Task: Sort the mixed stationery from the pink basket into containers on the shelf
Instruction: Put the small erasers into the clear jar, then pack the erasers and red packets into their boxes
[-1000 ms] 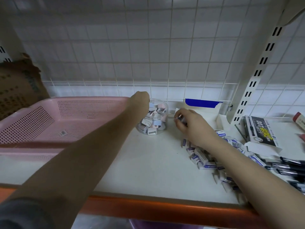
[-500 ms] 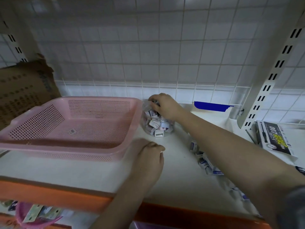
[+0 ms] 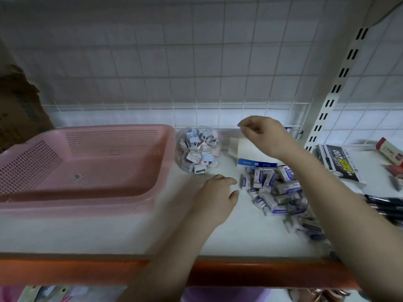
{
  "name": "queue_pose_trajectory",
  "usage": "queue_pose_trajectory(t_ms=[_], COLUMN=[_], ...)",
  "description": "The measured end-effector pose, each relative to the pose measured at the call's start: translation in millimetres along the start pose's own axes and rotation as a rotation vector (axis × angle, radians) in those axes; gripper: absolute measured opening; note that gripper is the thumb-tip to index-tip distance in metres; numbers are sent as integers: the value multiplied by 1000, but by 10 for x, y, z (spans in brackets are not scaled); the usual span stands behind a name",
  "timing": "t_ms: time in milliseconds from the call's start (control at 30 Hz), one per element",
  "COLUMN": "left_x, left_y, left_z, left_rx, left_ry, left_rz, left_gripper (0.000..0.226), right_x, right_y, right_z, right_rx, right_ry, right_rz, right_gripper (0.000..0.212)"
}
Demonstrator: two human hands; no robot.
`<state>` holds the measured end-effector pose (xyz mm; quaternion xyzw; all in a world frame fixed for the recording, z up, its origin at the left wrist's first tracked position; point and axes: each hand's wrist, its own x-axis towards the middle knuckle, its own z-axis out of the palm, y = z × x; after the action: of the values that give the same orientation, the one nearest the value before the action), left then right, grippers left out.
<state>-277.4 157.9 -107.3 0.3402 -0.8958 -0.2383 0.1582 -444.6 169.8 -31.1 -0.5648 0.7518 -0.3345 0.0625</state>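
Observation:
The pink basket stands on the left of the shelf with one small item on its floor. Right of it is a clear jar filled with small pastel pieces. A pile of white-and-blue erasers lies further right, below a white box with a blue flap. My left hand rests on the shelf between jar and pile, fingers loosely curled, holding nothing. My right hand hovers above the white box with loosely curled fingers; I see nothing in it.
A cardboard box stands at the far left. A black pen box, dark pens and a red-and-white item lie at the right, past the slotted upright. The shelf's orange front edge runs below.
My right hand has left the jar's mouth and moved right, above the white box. My left hand has slid right along the shelf toward the eraser pile.

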Motion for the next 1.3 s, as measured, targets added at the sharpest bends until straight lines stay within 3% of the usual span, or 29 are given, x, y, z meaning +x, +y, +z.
queue_pose_trajectory(t_ms=[233, 333, 433, 533, 667, 767, 867, 967, 1067, 1200, 1300], left_x=[248, 309, 381, 410, 386, 362, 304, 254, 196, 100, 46], left_y=[252, 247, 286, 325, 314, 322, 325, 324, 397, 525, 539], left_z=[164, 148, 103, 107, 119, 100, 110, 133, 191, 299, 308], left_rx=[-51, 43, 97, 49, 34, -18, -65, -138, -212, -277, -252], left_ry=[-180, -296, -364, -294, -157, -76, 8, 94, 170, 228, 233], left_rz=[60, 128, 145, 114, 112, 99, 53, -27, -94, -149, -192], left_gripper=[60, 73, 75, 65, 30, 7, 19, 15, 17, 35, 31], right_x=[-963, -1166, -1245, -1259, -1290, -1324, -1360, -1373, -1326, -1185, -1026], right_y=[297, 351, 412, 420, 422, 469, 531, 572, 714, 880, 856], right_z=[-342, -223, -104, -42, -46, -82, -148, -227, -336, -437, -489], right_rx=[-248, -310, -318, -333, -311, -156, 173, 458, 496, 509, 517], right_ry=[-94, -159, -73, 33, 112, 168, 235, 256, 184, 35, -5], right_rz=[337, 381, 350, 339, 329, 308, 317, 248, 197, 187, 140], right_gripper=[35, 44, 50, 49, 26, 16, 15, 17, 22, 25, 19])
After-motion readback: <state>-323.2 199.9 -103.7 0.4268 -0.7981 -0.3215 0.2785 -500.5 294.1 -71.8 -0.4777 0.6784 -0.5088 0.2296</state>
